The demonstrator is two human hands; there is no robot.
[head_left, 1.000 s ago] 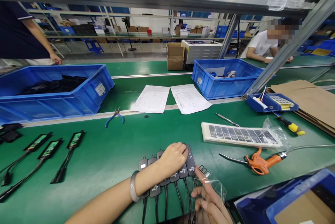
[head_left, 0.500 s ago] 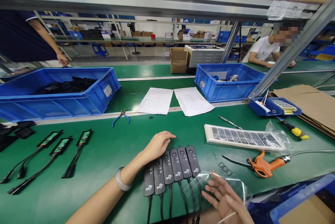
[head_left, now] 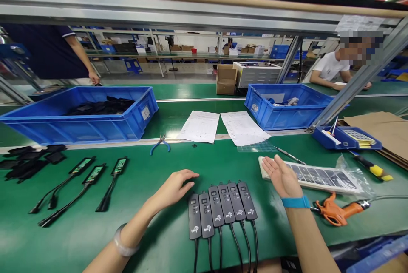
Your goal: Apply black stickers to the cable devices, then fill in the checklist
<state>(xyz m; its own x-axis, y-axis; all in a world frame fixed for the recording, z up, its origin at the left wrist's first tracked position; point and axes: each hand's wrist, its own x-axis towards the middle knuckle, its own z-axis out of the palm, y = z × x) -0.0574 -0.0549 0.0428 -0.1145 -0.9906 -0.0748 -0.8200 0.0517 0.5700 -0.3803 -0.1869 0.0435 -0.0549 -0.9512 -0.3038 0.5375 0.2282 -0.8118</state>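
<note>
1. Six black controllers (head_left: 227,207) lie in a row near the front edge of the green worktop (head_left: 153,239), cables toward that edge.
2. The left hand (head_left: 174,189) is open and empty, just beside the row's left end.
3. The right hand (head_left: 283,178), empty with fingers spread, is at the left end of the label pack (head_left: 321,176); contact is unclear.

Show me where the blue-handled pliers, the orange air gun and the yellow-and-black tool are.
Blue-handled pliers (head_left: 162,140): head view, at the pivot.
Orange air gun (head_left: 343,213): head view, on the orange body.
Yellow-and-black tool (head_left: 375,169): head view, on the handle.
</note>
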